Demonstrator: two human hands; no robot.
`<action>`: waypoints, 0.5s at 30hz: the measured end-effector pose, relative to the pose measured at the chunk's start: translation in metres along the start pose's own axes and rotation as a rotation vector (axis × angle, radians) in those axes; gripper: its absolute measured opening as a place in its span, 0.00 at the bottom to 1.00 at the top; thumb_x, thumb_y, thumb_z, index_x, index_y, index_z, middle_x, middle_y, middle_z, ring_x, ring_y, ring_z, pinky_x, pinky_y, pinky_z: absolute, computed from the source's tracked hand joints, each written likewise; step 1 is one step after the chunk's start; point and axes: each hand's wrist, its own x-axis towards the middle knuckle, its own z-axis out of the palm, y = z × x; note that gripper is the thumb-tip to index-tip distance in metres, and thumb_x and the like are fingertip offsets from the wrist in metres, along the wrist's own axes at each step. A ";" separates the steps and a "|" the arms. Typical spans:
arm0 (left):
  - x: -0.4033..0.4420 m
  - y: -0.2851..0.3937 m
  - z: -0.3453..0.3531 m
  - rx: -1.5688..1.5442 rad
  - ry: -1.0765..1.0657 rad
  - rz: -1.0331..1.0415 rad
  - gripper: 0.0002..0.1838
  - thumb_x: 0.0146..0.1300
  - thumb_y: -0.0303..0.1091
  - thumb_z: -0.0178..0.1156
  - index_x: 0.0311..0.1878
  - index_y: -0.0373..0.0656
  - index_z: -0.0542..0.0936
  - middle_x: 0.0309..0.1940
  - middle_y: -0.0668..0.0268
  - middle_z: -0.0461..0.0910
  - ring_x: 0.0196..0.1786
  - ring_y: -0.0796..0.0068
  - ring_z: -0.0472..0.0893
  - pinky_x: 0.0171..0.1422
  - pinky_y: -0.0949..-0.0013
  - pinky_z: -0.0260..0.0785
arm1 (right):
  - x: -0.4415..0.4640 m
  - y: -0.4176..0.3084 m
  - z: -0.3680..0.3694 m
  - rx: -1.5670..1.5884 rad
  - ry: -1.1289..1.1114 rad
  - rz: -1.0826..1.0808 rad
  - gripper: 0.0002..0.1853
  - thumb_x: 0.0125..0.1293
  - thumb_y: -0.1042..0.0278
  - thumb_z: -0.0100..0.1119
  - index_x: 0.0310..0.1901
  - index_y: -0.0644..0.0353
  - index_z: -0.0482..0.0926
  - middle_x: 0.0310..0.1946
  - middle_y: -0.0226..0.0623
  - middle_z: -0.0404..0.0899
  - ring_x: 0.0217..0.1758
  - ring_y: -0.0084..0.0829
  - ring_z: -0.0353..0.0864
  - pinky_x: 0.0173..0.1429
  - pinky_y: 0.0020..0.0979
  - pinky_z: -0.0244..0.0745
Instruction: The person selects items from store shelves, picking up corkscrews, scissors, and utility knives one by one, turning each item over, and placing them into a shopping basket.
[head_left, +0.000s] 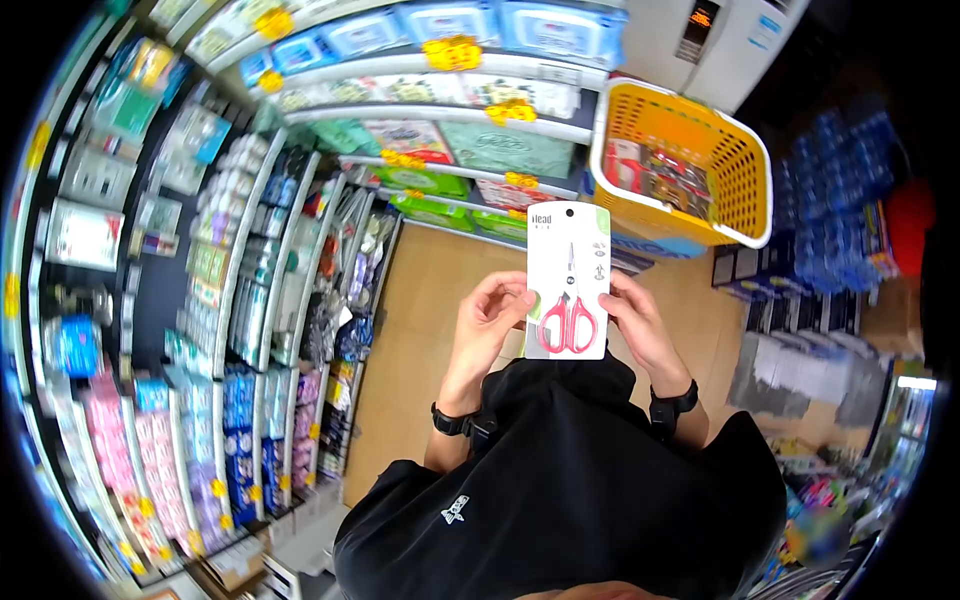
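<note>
A pair of scissors (569, 320) with red handles is sealed in a white blister card pack (547, 262). The pack is upright in front of my chest, its printed face toward me. My left hand (490, 318) pinches the pack's left edge, thumb on the front. On the opposite edge, my right hand (640, 318) grips with its thumb on the front as well. The other fingers of both hands are partly hidden behind the card. Each wrist wears a black band.
Store shelves (250, 250) with packaged goods line the left side and the front. A yellow basket (745, 190) holding several packages stands ahead on the right. Stacks of blue-wrapped bottles (835, 200) are at the far right. Tan floor (425, 300) lies between.
</note>
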 end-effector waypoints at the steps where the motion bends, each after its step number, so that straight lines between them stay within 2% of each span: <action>1: 0.007 0.001 0.006 0.014 -0.036 -0.017 0.14 0.68 0.30 0.66 0.54 0.39 0.79 0.39 0.72 0.82 0.40 0.86 0.79 0.40 0.79 0.73 | -0.003 0.000 -0.006 0.016 0.038 -0.010 0.13 0.72 0.73 0.53 0.56 0.66 0.76 0.46 0.29 0.79 0.48 0.18 0.76 0.52 0.24 0.72; 9: 0.063 -0.008 0.047 0.132 -0.242 -0.122 0.17 0.68 0.29 0.66 0.58 0.39 0.79 0.44 0.71 0.82 0.40 0.85 0.79 0.41 0.77 0.74 | -0.018 -0.005 -0.047 0.112 0.276 -0.085 0.12 0.73 0.75 0.53 0.56 0.64 0.74 0.50 0.34 0.79 0.54 0.23 0.77 0.62 0.28 0.71; 13: 0.089 -0.015 0.067 0.129 -0.293 -0.147 0.18 0.67 0.30 0.66 0.59 0.39 0.79 0.46 0.70 0.81 0.41 0.84 0.79 0.42 0.77 0.74 | -0.011 -0.011 -0.072 0.107 0.320 -0.119 0.12 0.73 0.74 0.52 0.56 0.64 0.74 0.50 0.35 0.79 0.55 0.23 0.78 0.62 0.28 0.72; 15: 0.100 -0.014 0.078 0.164 -0.310 -0.119 0.18 0.69 0.33 0.65 0.61 0.41 0.78 0.46 0.69 0.81 0.43 0.83 0.79 0.42 0.75 0.75 | -0.005 -0.018 -0.085 0.126 0.334 -0.090 0.12 0.73 0.73 0.52 0.56 0.64 0.75 0.49 0.34 0.80 0.54 0.23 0.78 0.62 0.28 0.72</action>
